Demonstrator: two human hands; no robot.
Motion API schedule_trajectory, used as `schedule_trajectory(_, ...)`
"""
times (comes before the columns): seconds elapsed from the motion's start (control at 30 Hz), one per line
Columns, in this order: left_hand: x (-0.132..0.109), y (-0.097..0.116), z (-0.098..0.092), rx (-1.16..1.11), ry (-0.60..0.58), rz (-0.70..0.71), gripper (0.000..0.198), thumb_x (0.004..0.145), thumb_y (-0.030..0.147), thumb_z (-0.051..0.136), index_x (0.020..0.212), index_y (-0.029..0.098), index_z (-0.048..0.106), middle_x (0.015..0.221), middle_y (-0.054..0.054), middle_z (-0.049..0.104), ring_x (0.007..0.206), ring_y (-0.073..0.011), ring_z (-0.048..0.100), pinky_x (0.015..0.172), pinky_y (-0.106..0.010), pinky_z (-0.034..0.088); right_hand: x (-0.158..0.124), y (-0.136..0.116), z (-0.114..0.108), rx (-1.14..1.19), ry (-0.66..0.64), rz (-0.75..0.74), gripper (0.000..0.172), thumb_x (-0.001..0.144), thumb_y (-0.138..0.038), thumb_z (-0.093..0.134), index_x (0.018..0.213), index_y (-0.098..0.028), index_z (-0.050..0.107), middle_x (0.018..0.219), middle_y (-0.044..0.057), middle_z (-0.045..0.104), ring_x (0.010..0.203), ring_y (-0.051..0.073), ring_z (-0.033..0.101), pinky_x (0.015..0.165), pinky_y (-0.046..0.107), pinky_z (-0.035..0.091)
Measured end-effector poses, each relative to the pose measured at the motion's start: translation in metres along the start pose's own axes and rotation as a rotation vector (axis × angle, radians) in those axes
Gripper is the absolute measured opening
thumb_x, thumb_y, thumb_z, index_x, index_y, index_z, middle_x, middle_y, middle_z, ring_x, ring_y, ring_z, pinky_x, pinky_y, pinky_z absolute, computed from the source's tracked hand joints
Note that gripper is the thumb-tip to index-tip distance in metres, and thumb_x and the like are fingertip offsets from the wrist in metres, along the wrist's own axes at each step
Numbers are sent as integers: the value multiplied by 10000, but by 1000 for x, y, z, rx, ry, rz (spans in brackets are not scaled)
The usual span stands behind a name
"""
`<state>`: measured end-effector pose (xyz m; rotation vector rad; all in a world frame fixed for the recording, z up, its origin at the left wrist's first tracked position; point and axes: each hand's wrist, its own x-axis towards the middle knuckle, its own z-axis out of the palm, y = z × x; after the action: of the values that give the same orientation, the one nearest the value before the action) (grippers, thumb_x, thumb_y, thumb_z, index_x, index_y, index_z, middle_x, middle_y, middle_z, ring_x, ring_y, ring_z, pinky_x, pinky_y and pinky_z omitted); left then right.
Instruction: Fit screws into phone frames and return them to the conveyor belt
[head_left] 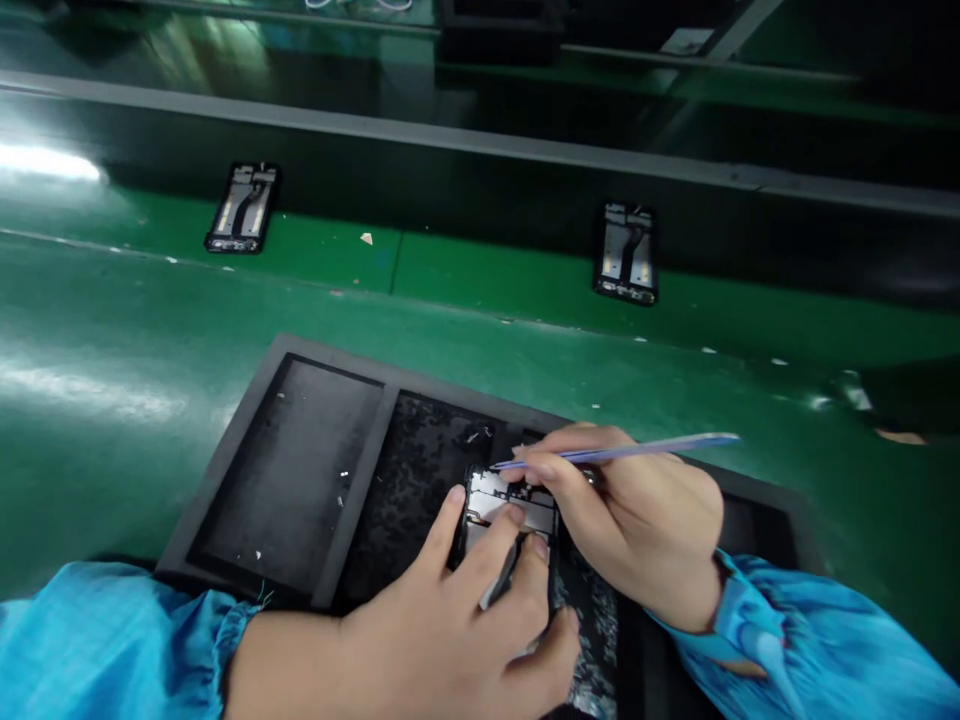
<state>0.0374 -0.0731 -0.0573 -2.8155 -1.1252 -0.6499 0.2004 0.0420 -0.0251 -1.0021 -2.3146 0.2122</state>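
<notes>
An opened phone body (501, 500) with bare metal shields lies in the middle bay of a black foam tray (247, 420). My left hand (465, 610) lies on the phone's lower part, fingers curled round it and pressing it down. My right hand (637, 530) pinches a thin blue-grey stick tool (622, 452) like a pen. The tool's tip touches the phone's top edge. Both wrists wear blue sleeves.
The tray rests on a green conveyor belt (112, 340). Two more opened phone bodies lie farther back on the belt, one at the left (243, 207) and one at the right (627, 253). A grey rail (420, 130) runs behind them. Part of another person's hand (900, 436) shows at the right edge.
</notes>
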Motion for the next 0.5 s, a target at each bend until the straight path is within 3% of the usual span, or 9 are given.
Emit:
schedule_trajectory(0.33, 2, -2, -4, -1, -38, 18, 410, 981, 397, 573, 1321, 172, 616, 1311, -199, 642, 1244, -461, 589, 1005, -693, 442, 8, -1, 0, -64, -57, -71, 481, 1092, -398, 410, 725, -193, 642, 694, 6, 764, 587, 104, 737, 565, 192, 519)
schedule_trajectory(0.5, 2, -3, -8, 0, -73, 29, 418, 972, 353, 591, 1346, 167, 595, 1335, -208, 622, 1250, -456, 582, 1009, -701, 435, 8, -1, 1, -73, -74, -90, 457, 1091, -376, 419, 748, -177, 646, 706, 19, 764, 615, 113, 743, 567, 189, 516)
